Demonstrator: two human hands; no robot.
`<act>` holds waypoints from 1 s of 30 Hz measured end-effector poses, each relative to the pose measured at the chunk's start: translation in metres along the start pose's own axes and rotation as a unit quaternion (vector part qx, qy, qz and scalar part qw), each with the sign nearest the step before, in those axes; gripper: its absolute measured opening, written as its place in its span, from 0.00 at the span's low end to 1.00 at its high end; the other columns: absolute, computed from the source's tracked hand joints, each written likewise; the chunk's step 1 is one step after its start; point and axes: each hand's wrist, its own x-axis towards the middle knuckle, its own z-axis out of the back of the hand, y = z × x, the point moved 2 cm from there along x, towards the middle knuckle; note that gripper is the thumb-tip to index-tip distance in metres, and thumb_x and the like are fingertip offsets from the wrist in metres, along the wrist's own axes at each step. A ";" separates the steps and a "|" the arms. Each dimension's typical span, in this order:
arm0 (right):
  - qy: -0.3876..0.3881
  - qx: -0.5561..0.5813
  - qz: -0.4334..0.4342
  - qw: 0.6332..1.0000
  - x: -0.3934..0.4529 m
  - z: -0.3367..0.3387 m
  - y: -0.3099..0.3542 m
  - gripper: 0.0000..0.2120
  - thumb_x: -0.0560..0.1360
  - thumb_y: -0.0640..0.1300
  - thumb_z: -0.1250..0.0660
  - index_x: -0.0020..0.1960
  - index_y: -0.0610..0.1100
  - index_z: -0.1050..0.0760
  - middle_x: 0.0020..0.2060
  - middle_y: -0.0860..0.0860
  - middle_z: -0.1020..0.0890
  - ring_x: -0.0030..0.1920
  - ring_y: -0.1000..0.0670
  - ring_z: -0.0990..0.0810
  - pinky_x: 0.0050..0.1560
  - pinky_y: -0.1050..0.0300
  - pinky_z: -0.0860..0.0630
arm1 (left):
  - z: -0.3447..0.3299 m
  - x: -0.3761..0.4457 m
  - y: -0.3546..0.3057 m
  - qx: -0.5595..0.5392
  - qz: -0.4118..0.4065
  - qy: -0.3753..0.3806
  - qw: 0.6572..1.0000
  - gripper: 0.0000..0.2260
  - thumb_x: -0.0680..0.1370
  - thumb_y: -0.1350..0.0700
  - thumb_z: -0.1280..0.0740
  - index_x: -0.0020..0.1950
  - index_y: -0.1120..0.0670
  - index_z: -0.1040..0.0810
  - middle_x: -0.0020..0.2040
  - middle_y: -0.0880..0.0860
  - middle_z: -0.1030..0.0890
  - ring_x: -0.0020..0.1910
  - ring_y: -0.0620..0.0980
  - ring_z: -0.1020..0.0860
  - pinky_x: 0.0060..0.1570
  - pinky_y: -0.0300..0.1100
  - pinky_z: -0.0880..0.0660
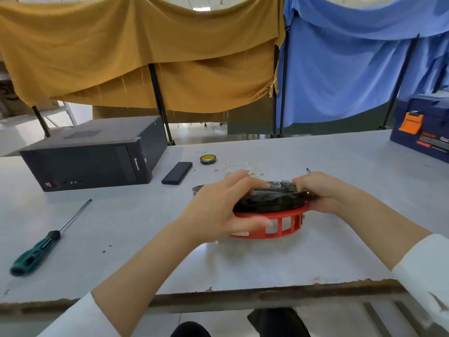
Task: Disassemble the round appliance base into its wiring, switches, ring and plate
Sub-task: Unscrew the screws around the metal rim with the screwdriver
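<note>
- Head view: round appliance base, black ring over red slotted plastic frame [269, 215], sits mid grey bench [243, 263].
- Left hand [218, 210] and right hand [320, 193] curl around opposite rims, likely to steady it while prying the ring free.

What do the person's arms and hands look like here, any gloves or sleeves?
Both hands are bare: no gloves, rings or watch visible on the left hand or right hand. Forearms are uncovered, with white sleeves pushed back toward the elbows.
</note>
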 end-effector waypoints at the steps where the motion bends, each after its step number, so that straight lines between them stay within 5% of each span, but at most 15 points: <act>1: -0.002 -0.004 0.009 1.000 -0.001 -0.001 -0.002 0.15 0.69 0.23 0.53 0.33 0.38 0.36 0.30 0.46 0.31 0.28 0.47 0.31 0.21 0.61 0.31 | 0.001 -0.001 0.003 -0.054 0.044 -0.014 0.997 0.17 0.74 0.37 0.41 0.59 0.43 0.29 0.46 0.38 0.26 0.45 0.40 0.25 0.43 0.36 0.27; 5: -0.005 -0.016 0.050 0.999 -0.004 -0.002 -0.014 0.19 0.67 0.22 0.55 0.31 0.40 0.33 0.26 0.47 0.31 0.24 0.49 0.32 0.24 0.61 0.40 | 0.005 -0.005 0.041 -0.164 0.281 -0.098 0.940 0.10 0.78 0.44 0.43 0.50 0.43 0.23 0.45 0.38 0.21 0.46 0.36 0.24 0.46 0.38 0.27; 7: 0.009 -0.005 0.061 0.998 -0.004 -0.001 -0.025 0.23 0.68 0.22 0.55 0.42 0.38 0.24 0.27 0.47 0.23 0.25 0.52 0.24 0.23 0.64 0.33 | 0.002 -0.011 0.068 -0.114 0.365 -0.105 0.918 0.07 0.78 0.50 0.38 0.54 0.43 0.24 0.52 0.40 0.21 0.50 0.37 0.25 0.48 0.37 0.29; 11: 0.024 -0.002 0.076 0.997 0.006 0.004 -0.043 0.30 0.71 0.22 0.49 0.67 0.43 0.30 0.55 0.44 0.20 0.51 0.48 0.19 0.41 0.60 0.22 | -0.020 -0.022 0.105 -0.089 0.479 0.024 0.873 0.19 0.77 0.55 0.36 0.69 0.51 0.32 0.66 0.52 0.28 0.62 0.51 0.28 0.53 0.41 0.32; 15: 0.031 -0.009 0.080 0.996 0.015 0.011 -0.055 0.31 0.73 0.25 0.46 0.71 0.47 0.35 0.60 0.47 0.23 0.56 0.48 0.22 0.46 0.59 0.24 | -0.045 -0.021 0.114 -0.085 0.500 0.082 0.858 0.21 0.79 0.54 0.38 0.72 0.53 0.36 0.69 0.55 0.30 0.64 0.54 0.29 0.56 0.42 0.33; 20: 0.058 -0.053 0.093 0.993 0.023 0.018 -0.059 0.27 0.74 0.29 0.40 0.70 0.48 0.34 0.60 0.49 0.24 0.56 0.48 0.22 0.52 0.57 0.24 | -0.057 -0.013 0.119 -0.062 0.480 0.110 0.868 0.13 0.79 0.56 0.40 0.64 0.53 0.29 0.56 0.54 0.23 0.49 0.51 0.27 0.47 0.41 0.34; 23: -0.044 -0.086 0.135 0.986 0.032 0.029 -0.048 0.14 0.78 0.43 0.37 0.63 0.47 0.27 0.59 0.49 0.22 0.58 0.49 0.24 0.61 0.52 0.28 | -0.060 -0.013 0.124 -0.069 0.476 0.110 0.870 0.14 0.79 0.58 0.42 0.64 0.52 0.29 0.53 0.51 0.24 0.49 0.50 0.28 0.47 0.41 0.34; 26: -0.220 -0.378 0.170 0.883 0.044 0.046 -0.043 0.16 0.78 0.44 0.42 0.65 0.43 0.30 0.60 0.45 0.25 0.61 0.44 0.30 0.60 0.51 0.32 | -0.062 -0.015 0.124 -0.067 0.473 0.103 0.873 0.14 0.80 0.59 0.44 0.65 0.52 0.30 0.54 0.51 0.24 0.49 0.50 0.28 0.47 0.41 0.34; 28: -0.244 -0.555 0.095 0.789 0.051 0.054 -0.050 0.19 0.77 0.43 0.42 0.67 0.40 0.34 0.62 0.42 0.29 0.63 0.40 0.35 0.59 0.48 0.33 | -0.063 -0.016 0.124 -0.067 0.470 0.095 0.875 0.15 0.80 0.59 0.44 0.66 0.52 0.30 0.55 0.51 0.24 0.50 0.50 0.28 0.48 0.41 0.34; 30: -0.243 -0.602 0.029 0.760 0.056 0.057 -0.058 0.19 0.75 0.40 0.41 0.65 0.37 0.34 0.61 0.41 0.32 0.61 0.39 0.36 0.55 0.49 0.33 | -0.065 -0.017 0.124 -0.065 0.468 0.091 0.876 0.15 0.80 0.59 0.45 0.66 0.52 0.31 0.54 0.50 0.25 0.50 0.50 0.28 0.48 0.41 0.34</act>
